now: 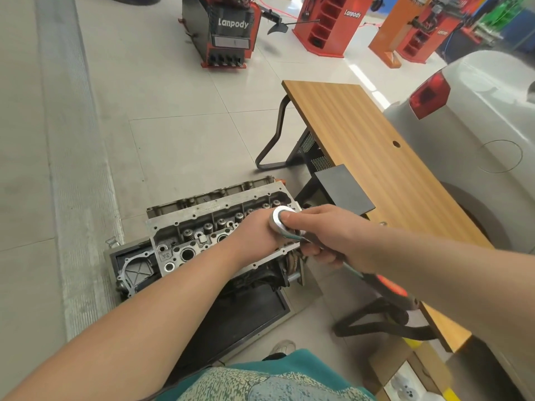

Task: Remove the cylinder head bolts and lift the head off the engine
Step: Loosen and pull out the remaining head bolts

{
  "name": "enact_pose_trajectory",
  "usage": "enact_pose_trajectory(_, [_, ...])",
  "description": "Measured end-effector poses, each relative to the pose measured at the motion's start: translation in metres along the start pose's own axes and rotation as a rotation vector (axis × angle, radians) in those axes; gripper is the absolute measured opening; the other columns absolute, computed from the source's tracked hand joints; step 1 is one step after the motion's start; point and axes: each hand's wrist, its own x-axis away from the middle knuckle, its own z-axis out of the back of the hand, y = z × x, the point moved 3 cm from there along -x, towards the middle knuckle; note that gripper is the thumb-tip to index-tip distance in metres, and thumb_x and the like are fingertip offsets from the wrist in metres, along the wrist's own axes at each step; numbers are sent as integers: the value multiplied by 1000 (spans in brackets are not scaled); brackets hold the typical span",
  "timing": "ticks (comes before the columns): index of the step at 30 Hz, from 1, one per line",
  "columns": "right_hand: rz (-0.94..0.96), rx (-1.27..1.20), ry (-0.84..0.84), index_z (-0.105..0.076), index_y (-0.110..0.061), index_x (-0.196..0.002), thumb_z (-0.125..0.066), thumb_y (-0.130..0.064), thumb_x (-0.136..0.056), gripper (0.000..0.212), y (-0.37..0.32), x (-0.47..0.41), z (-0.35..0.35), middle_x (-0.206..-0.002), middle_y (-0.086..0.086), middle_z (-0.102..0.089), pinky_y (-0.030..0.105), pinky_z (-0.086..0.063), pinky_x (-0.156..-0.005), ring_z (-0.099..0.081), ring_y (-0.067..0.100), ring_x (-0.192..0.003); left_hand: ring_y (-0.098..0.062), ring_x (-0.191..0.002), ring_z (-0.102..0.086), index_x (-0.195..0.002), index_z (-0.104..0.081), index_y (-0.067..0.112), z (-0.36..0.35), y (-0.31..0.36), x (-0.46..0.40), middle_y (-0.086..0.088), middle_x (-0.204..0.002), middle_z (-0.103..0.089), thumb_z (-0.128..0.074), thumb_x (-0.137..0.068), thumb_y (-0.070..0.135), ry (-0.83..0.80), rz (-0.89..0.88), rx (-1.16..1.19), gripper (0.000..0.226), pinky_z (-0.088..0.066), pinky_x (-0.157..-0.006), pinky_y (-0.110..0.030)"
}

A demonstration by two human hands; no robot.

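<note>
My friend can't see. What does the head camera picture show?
Two bare hands work a ratchet wrench over a cylinder head on an engine on the floor: the right hand grips the handle, the left hand rests by the wrench's round head. A wooden table and a white car stand to the right.

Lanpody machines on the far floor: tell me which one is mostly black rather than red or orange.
The leftmost Lanpody machine, top centre of the view. Its body is black with red trim and a row of pedals at its base; the others to its right are red or orange stands.
</note>
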Motion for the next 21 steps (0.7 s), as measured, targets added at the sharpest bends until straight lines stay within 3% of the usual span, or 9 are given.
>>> enact_pose_trajectory(4, [33, 268, -115, -77, -17, -101, -68, -70, -84, 56, -22, -8, 19, -66, 3, -55, 23, -32, -45, -40, 16, -48, 5, -71, -64, -84, -69, 44, 1, 2, 1, 20, -82, -73, -77, -93, 20, -32, 21, 52, 27, -51, -64, -14])
enact_pose_trajectory(8, [95, 512, -197, -76, -13, -106, -66, -65, -92, 55, -43, -22, 28, -69, 3, -58, 27, -32, -47, -42, 16, -53, 0, -79, -67, -101, -72, 36, 4, 1, 4, 13, -92, -76, -79, -95, 25, -44, 64, 85, 15, -57, -78, -30])
enact_pose_trajectory(11, [137, 443, -259, -73, -9, -103, -65, -59, -97, 51, -37, -31, 23, -68, 5, -56, 30, -32, -51, -42, 18, -54, -10, -95, -73, -113, -73, 37, 11, -5, 14, 8, -106, -77, -77, -98, 24, -59, 52, 190, 20, -60, -83, -31])
enact_pose_trajectory(15, [169, 262, -200, -68, -5, -101, -68, -73, -86, 69, -12, -35, 19, -65, 9, -56, 26, -35, -45, -44, 19, -47, -13, -113, -67, -134, -67, 24, 11, -15, 34, 1, -121, -73, -60, -105, 15, -69, -29, 348, 32, -54, -97, -23])
enact_pose_trajectory(18, [149, 138, -115, -73, -12, -99, -70, -85, -74, 78, 5, -29, 17, -69, 11, -64, 28, -45, -47, -55, 22, -53, -2, -97, -64, -129, -65, 18, 9, -6, 39, 13, -105, -71, -49, -105, 36, 6, -100, 422, 34, -49, -90, -15])
enact_pose_trajectory(21, [187, 180, 30, -69, -14, -97, -64, -86, -78, 75, 9, -21, 15, -67, 8, -72, 32, -56, -52, -66, 25, -54, 4, -78, -60, -106, -72, 31, 8, 6, 28, 13, -87, -68, -48, -101, 58, 76, -21, 329, 37, -48, -74, -11])
